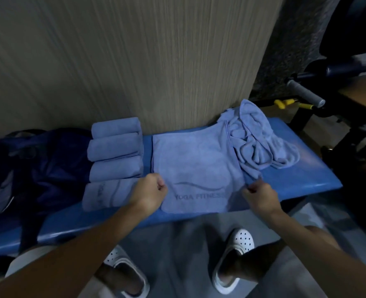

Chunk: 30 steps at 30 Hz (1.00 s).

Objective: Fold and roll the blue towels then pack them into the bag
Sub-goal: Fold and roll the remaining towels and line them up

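Towel (196,164) with "YOGA FITNESS" logo beside 4 rolled towels (115,152)

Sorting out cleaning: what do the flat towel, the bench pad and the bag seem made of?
The flat towel: likely microfibre, matte, short fuzzy nap, logo embossed tone-on-tone. The bench pad: probably vinyl over padding, smooth, soft sheen along its rounded edge. The bag: looks like thin nylon-type fabric, slightly glossy, crumpled in sharp folds.
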Motion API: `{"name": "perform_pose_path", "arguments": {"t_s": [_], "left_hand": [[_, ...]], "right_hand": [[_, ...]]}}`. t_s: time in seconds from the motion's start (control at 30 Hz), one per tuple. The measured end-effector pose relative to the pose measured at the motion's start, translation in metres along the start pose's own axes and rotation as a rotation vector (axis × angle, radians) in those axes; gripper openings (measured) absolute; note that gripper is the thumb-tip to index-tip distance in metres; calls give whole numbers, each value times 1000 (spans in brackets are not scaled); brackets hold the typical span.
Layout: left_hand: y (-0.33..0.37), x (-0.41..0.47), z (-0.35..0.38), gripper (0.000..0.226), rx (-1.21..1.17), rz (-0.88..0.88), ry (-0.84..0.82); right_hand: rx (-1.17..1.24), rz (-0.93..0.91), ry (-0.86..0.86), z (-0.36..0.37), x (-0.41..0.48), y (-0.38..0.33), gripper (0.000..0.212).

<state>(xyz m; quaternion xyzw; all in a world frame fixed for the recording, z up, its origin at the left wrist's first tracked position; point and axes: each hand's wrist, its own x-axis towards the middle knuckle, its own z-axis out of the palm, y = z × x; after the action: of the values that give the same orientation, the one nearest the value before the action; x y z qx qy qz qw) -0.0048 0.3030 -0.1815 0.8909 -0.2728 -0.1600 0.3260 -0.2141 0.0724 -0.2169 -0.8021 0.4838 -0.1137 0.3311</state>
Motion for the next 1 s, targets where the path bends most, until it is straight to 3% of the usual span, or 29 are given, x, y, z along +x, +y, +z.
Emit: {"name": "perform_pose_path", "arguments": {"t_s": [0.13,0.27,0.37,0.57,0.73,0.87,1.0], "left_hand": [[14,-13,-7,15,104,-30,-23],[25,-29,-6,33,145,-217,-186],[26,-36,-2,33,87,-329,-252],[13,-26,5,17,-210,-476,-161],[23,-23,3,24,-432,-472,-36],[32,-24,-1,28,-511,-471,-14],[37,-24,-6,25,-609,-509,-6]], "right_hand": [[-9,9,-17,-2,-4,-6,40],[-12,58,-52,-1,-7,-6,37],[-35,107,-94,0,-7,-5,36],[6,155,-92,0,-5,-9,35],[23,188,-135,1,-7,-12,26],[55,258,-103,4,-12,-9,34],[125,294,-77,4,-15,-3,23]]}}
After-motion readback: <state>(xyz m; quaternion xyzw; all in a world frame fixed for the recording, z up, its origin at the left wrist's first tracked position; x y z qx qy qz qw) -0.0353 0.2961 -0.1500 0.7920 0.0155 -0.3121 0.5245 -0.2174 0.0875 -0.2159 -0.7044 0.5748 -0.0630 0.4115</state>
